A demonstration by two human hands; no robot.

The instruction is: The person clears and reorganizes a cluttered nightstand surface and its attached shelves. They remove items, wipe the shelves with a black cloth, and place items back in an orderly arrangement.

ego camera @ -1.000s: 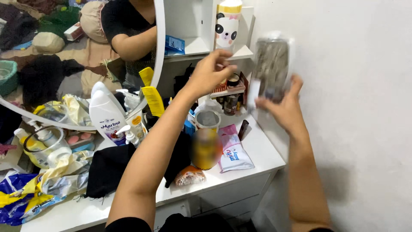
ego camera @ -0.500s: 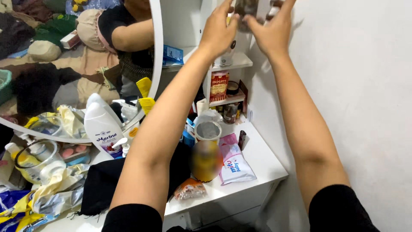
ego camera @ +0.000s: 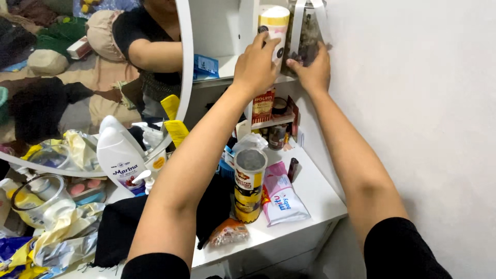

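Both hands have come down from overhead to the upper shelf (ego camera: 292, 78). The right hand (ego camera: 310, 70) grips a clear jar (ego camera: 305, 31) beside the bottle (ego camera: 274, 28), which the left hand (ego camera: 256, 64) wraps; seating the jar's base fully inboard looks wise.

Both arms reach up to a white shelf (ego camera: 227, 64). The left hand (ego camera: 256, 64) touches a panda-print tube (ego camera: 274, 26); the right hand (ego camera: 311, 70) grips the base of a clear jar (ego camera: 305, 31) just beside it. Below, a yellow can (ego camera: 249, 186) stands on the cluttered vanity top (ego camera: 315, 191).
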